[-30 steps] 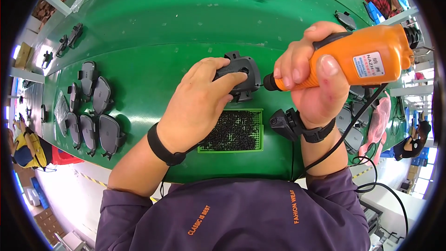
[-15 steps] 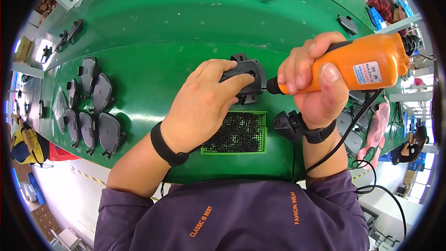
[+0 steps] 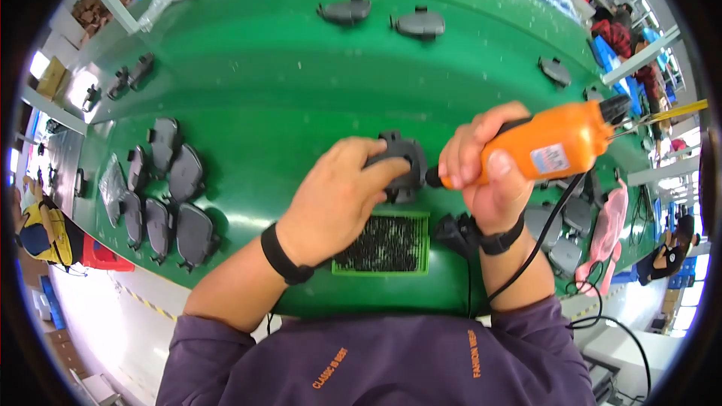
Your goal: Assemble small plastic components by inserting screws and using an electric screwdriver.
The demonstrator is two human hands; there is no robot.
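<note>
My left hand [image 3: 337, 194] presses down on a dark grey phone holder [image 3: 408, 152], its fingers over the holder's face and left side. Wrapped in my right hand [image 3: 487, 173] is an orange electric screwdriver [image 3: 560, 143], lying almost level. Its black nose points left at the holder's right edge; whether the bit touches is too blurred to tell. Just below the holder lies a green tray [image 3: 337, 266] full of small black screws. A black wrist-strapped device [image 3: 454, 234] hangs beside my right wrist.
Several grey phone holders [image 3: 186, 173] lie at the left, with a clear plastic bag [image 3: 113, 188]. More holders [image 3: 565, 218] and a pink bag [image 3: 608, 229] are at the right. Two holders [image 3: 420, 24] sit farther back. A black cable [image 3: 553, 218] runs from the screwdriver past my right forearm.
The whole view has shifted, so the table and both hands appear lower in the picture. Both hands keep their holds, with the screwdriver still at the phone holder's right edge.
</note>
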